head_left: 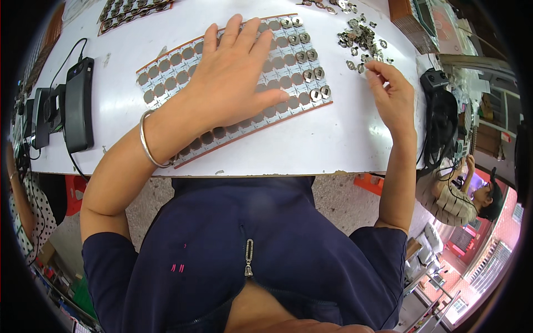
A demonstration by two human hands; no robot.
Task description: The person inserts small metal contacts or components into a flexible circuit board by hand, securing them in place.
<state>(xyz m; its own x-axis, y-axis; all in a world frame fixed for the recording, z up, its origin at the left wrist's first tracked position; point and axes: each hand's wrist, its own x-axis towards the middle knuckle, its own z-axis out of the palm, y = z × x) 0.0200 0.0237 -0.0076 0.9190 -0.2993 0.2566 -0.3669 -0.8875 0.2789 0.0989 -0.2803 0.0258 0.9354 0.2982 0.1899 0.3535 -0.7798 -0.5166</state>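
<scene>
A panel of small circuit boards (211, 145) with rows of round grey pads lies slanted on the white table. My left hand (230, 72) rests flat over its middle with the fingers spread, hiding part of the rows. Along the panel's right end, shiny metal clips (315, 94) sit on the last pads of several rows. To the right of the panel, my right hand (393, 91) has thumb and forefinger pinched together at a small metal clip (361, 67). This lies at the near edge of a loose pile of such clips (358, 38).
More circuit-board panels (130, 12) lie at the far left. A black power bank-like device (79, 104) with cables stands on the left of the white table (288, 145). On the right are a black strap and device (436, 80) and stacked boards (410, 23). Another person (461, 197) sits to the right.
</scene>
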